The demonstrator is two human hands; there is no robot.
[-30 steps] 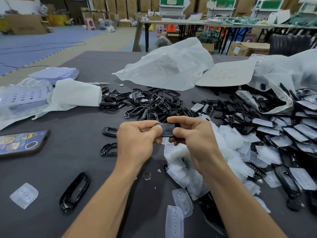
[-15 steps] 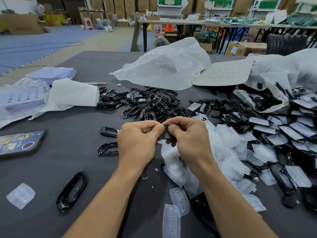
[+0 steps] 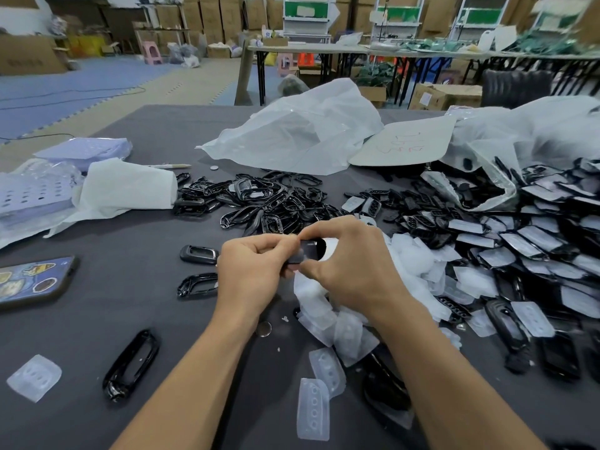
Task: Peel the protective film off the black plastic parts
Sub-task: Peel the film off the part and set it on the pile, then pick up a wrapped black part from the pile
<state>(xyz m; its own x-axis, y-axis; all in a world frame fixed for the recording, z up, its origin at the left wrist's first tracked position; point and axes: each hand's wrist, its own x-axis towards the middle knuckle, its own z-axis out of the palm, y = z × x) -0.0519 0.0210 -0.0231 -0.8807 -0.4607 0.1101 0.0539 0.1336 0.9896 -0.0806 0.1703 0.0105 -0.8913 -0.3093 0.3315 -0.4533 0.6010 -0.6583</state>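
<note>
Left hand (image 3: 256, 271) and right hand (image 3: 350, 264), fingers curled, both pinch black plastic part (image 3: 306, 251), held above tabletop (image 3: 130, 228) at scene centre. Heap of peeled film (image 3: 412, 261) just right of hands; bare black frames (image 3: 259, 203) far beyond.

A single wide-angle head-worn camera looks forward and down from just above the person's forearms, close over the left hand (image 3: 253, 271) and right hand (image 3: 354, 267) at mid-frame, across the grey counter (image 3: 136, 241), to the distant folding tables (image 3: 324, 49) and stacked cartons (image 3: 211, 14).
</note>
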